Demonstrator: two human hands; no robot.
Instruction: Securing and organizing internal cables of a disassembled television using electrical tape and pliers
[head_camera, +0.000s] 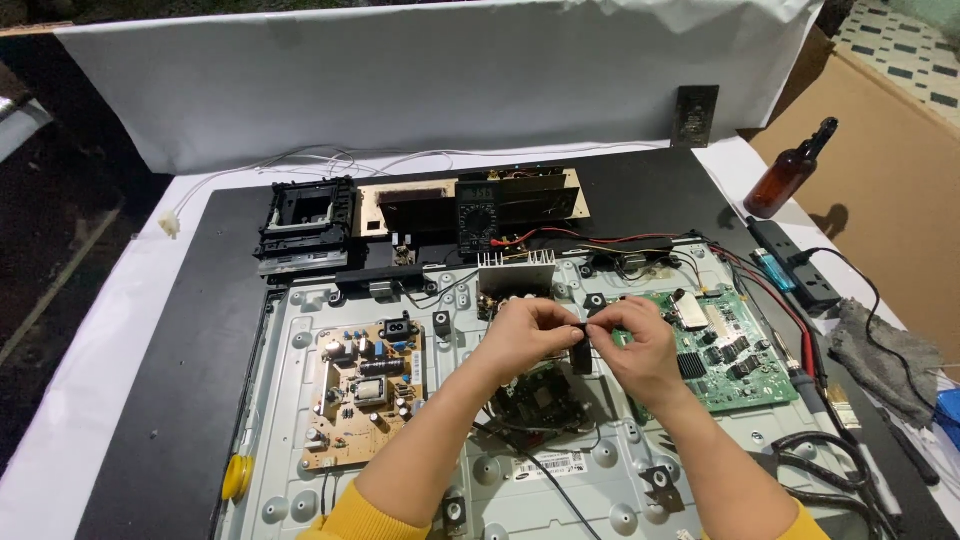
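Two circuit boards sit on the big grey metal back panel (560, 490) of an opened flat screen, which fills most of the dark surface (190, 360): a tan power board (365, 390) to the left and a green main board (725, 345) to the right. Behind them lie a black plastic frame (305, 220), a multimeter (478, 215) with red and black leads, and a finned heat sink (515, 272). A brown bottle (790, 170) and a black power strip (795, 265) stand off to the right edge, with a grey rag (885, 355) nearby.

Above the panel's middle, the left hand (525, 335) and right hand (640, 345) meet, each pinched closed with thumb and forefinger on a small black part (580, 345) held between them, just over a small dark board (545, 395). What exactly the part is cannot be told.

Judging from the grip, the step in hand looks like working this small piece by the fingertips, fitting or separating it. The next move would call for a steady, fine pinch, kept clear of the thin wires below.
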